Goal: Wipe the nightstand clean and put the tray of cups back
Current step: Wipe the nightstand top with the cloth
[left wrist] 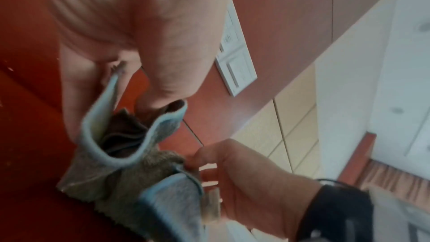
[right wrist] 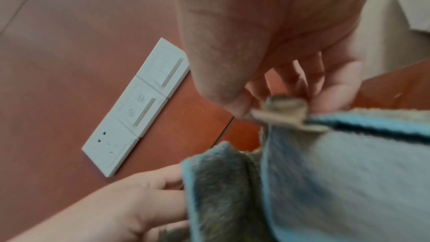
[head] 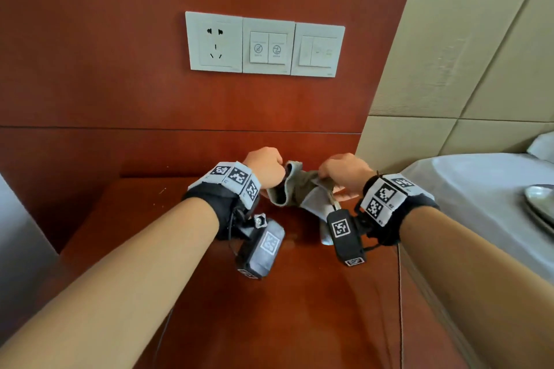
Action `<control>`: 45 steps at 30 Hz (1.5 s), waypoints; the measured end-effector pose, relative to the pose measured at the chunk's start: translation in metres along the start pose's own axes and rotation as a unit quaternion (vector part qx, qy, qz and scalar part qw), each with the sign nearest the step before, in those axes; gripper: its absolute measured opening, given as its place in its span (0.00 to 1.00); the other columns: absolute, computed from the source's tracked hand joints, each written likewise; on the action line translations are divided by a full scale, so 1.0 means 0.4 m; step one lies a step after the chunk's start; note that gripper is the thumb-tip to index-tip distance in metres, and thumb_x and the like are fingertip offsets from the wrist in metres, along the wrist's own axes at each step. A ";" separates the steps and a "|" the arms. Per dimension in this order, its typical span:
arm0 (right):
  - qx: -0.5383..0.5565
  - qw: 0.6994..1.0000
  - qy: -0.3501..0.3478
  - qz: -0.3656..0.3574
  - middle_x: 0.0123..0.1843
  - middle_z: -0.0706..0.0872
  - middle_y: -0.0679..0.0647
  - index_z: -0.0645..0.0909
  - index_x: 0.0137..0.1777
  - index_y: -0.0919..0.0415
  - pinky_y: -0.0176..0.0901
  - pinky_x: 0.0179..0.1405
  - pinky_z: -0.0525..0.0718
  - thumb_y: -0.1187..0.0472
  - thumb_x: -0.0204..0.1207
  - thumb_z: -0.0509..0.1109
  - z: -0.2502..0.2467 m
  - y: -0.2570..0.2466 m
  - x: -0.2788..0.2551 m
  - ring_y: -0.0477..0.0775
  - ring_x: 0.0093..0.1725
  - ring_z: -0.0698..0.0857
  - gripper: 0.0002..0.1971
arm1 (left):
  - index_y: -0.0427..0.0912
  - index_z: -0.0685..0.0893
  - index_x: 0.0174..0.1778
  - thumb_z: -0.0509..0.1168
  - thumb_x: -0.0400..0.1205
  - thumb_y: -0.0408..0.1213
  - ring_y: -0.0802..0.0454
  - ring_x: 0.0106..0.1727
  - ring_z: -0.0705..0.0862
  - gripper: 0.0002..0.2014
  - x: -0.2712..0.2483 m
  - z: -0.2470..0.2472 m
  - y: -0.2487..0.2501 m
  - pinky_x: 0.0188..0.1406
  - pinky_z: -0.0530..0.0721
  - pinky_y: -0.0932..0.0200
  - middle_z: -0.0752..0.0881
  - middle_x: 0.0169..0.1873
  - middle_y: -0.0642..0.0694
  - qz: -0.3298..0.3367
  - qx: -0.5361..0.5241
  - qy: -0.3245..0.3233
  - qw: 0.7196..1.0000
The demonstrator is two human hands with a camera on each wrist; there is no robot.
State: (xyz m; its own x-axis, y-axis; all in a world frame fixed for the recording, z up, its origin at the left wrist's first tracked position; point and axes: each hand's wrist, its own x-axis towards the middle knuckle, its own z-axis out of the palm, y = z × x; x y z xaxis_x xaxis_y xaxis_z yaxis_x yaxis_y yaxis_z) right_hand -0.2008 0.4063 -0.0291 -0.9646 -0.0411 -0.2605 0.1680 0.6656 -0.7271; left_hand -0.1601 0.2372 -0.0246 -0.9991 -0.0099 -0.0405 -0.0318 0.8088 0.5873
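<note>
A grey-brown cloth (head: 295, 189) with a pale blue hem hangs between my two hands above the back of the red-brown nightstand (head: 269, 308). My left hand (head: 265, 166) grips one edge of the cloth (left wrist: 130, 168) with curled fingers. My right hand (head: 341, 172) pinches a corner of the cloth (right wrist: 286, 113) between thumb and fingers. A folded part droops toward the nightstand top. The metal tray (head: 539, 204) lies on the bed at the right edge; no cups show on the part in view.
A white socket and switch panel (head: 263, 45) is on the wooden wall behind the nightstand. A bed with a white sheet (head: 467, 189) and a padded beige headboard (head: 464, 69) stands to the right. A grey surface (head: 18, 234) borders the left.
</note>
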 end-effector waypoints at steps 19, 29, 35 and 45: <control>-0.258 0.957 -0.048 -0.121 0.52 0.88 0.49 0.87 0.59 0.49 0.43 0.45 0.88 0.50 0.61 0.85 -0.010 0.113 -0.036 0.51 0.49 0.86 0.24 | 0.37 0.88 0.59 0.73 0.74 0.36 0.43 0.64 0.79 0.17 0.037 0.183 0.081 0.50 0.75 0.58 0.81 0.62 0.40 0.079 0.161 -0.094 0.979; -0.312 0.945 -0.058 -0.079 0.60 0.87 0.49 0.82 0.69 0.46 0.39 0.40 0.85 0.55 0.60 0.86 -0.076 0.149 -0.055 0.47 0.39 0.82 0.34 | 0.47 0.83 0.69 0.79 0.70 0.41 0.43 0.68 0.80 0.29 0.075 0.218 0.100 0.63 0.80 0.51 0.85 0.63 0.46 0.116 0.159 -0.094 0.976; -0.353 0.933 -0.029 -0.068 0.59 0.89 0.52 0.84 0.68 0.48 0.40 0.43 0.87 0.62 0.65 0.82 -0.077 0.141 -0.005 0.50 0.39 0.83 0.28 | 0.44 0.88 0.60 0.76 0.71 0.37 0.43 0.62 0.82 0.20 0.105 0.244 0.118 0.54 0.81 0.54 0.86 0.57 0.42 0.114 0.179 -0.049 0.976; -0.338 0.937 0.030 -0.080 0.70 0.81 0.58 0.78 0.73 0.39 0.46 0.63 0.82 0.64 0.75 0.63 -0.079 0.153 0.130 0.61 0.65 0.81 0.28 | 0.42 0.86 0.63 0.64 0.81 0.32 0.37 0.56 0.86 0.15 0.213 0.275 0.141 0.50 0.86 0.49 0.87 0.56 0.37 0.083 0.190 -0.013 0.978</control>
State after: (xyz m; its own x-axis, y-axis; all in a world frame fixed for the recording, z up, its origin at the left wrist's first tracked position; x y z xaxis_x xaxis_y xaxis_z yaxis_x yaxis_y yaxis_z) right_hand -0.2471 0.4684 -0.0669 -0.9797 -0.1516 -0.1314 -0.1268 0.9754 -0.1802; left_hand -0.2440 0.3466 -0.0841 -0.9886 0.1502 0.0062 0.1472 0.9583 0.2449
